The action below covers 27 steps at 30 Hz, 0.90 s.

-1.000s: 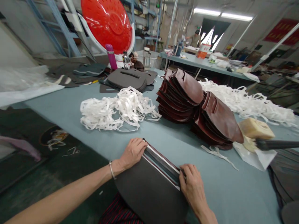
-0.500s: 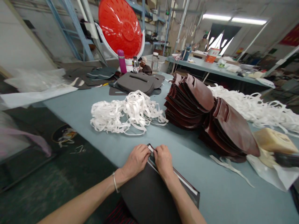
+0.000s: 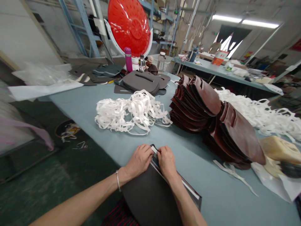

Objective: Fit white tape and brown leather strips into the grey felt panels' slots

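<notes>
Pinching white strip at top corner of dark grey curved panel between left hand and right hand, fingers pressed close; best with strip flush along panel edge.

Tangled white strips lie beside stacked maroon leather pieces (a purple bottle stands farther back).

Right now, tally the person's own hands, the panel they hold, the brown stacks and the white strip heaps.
Hands: 2
Held panel: 1
Brown stacks: 2
White strip heaps: 2
Total: 7
</notes>
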{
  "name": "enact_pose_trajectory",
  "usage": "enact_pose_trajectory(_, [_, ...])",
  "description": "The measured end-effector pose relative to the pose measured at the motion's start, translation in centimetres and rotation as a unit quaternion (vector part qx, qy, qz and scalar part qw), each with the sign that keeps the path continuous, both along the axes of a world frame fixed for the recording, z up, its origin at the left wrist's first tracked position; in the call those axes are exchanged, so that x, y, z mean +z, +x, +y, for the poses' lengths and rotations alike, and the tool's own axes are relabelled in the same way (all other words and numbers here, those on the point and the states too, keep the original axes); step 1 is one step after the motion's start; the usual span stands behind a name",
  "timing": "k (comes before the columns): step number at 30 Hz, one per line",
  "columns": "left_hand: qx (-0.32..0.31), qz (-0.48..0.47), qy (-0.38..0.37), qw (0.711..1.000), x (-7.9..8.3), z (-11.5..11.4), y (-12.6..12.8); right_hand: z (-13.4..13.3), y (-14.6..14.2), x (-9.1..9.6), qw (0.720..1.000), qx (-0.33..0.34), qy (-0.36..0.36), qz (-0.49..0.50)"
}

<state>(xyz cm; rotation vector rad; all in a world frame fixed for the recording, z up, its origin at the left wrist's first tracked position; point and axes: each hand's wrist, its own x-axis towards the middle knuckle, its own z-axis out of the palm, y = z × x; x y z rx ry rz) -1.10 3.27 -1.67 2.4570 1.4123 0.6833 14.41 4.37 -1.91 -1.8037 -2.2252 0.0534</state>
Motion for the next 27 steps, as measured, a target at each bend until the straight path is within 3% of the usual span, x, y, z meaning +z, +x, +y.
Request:
enact_pose_trajectory(9, [-0.05,0.037,-0.004,0.998,-0.2,0.2,0.3,-1.9,-0.9,0.0,0.995,0.073,0.051,-0.05])
enact_pose_trajectory(16, [-0.058,0.055,0.027,0.996,-1.4,0.5,0.4,-3.5,-0.7,0.3,0.992,0.062,0.041,-0.101])
enact_pose_trajectory(20, [-0.057,0.071,0.064,0.994,-2.0,0.7,0.6,-6.0,1.9,0.6,0.991,0.045,0.033,-0.121])
enact_pose_trajectory(27, [-0.055,0.081,0.075,0.992,-2.0,0.6,0.6,-13.2,9.7,1.0,0.995,-0.009,0.01,-0.103])
